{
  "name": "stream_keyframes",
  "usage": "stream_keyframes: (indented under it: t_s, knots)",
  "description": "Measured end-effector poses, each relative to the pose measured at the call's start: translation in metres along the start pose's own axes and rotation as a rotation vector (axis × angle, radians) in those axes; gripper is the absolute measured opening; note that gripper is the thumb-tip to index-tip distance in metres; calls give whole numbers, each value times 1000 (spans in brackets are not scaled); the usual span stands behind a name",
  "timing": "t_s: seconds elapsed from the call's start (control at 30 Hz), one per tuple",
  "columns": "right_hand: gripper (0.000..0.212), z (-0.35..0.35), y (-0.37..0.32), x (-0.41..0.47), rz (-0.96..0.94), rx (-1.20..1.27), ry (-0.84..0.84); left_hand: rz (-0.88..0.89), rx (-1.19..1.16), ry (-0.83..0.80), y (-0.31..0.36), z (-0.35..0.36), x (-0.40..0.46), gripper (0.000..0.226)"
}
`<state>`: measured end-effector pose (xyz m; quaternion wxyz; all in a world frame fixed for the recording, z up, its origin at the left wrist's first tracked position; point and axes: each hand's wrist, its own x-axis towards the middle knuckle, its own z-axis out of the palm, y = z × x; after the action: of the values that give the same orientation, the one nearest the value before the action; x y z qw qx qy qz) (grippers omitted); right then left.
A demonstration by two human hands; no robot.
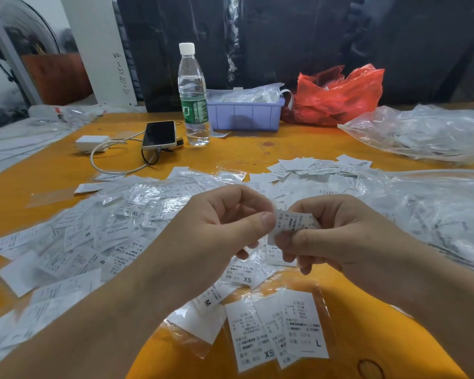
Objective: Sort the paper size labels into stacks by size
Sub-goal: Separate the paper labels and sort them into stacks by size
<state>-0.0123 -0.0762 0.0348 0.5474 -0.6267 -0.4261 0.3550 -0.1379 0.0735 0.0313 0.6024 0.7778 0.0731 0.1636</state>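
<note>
Both my hands meet above the orange table (257, 151) and pinch one small white size label (290, 221) between them. My left hand (222, 222) holds its left edge with thumb and forefinger. My right hand (334, 236) grips its right side with curled fingers. The size on this label is hidden. A large heap of loose labels (99, 236), many in clear sleeves, covers the table to the left, marked M, S, XL. Near the front edge lies a small fanned group (279, 332) showing XS and L. A pile of plain labels (315, 165) sits farther back.
At the back stand a water bottle (192, 94), a purple bin (245, 112) with bagged labels, and a red plastic bag (337, 97). A phone (159, 135) with a cable and white charger (91, 143) lies back left. Clear plastic bags (427, 132) fill the right side.
</note>
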Motion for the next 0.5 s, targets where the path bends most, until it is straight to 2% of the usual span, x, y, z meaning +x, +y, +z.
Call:
stream_keyframes:
  t_s: [0.27, 0.5]
  knots:
    - [12, 1, 2, 0, 22, 49, -30, 80, 114, 5, -1, -1, -2, 11]
    - [13, 2, 1, 1, 7, -47, -6, 102, 204, 25, -2, 0, -2, 13]
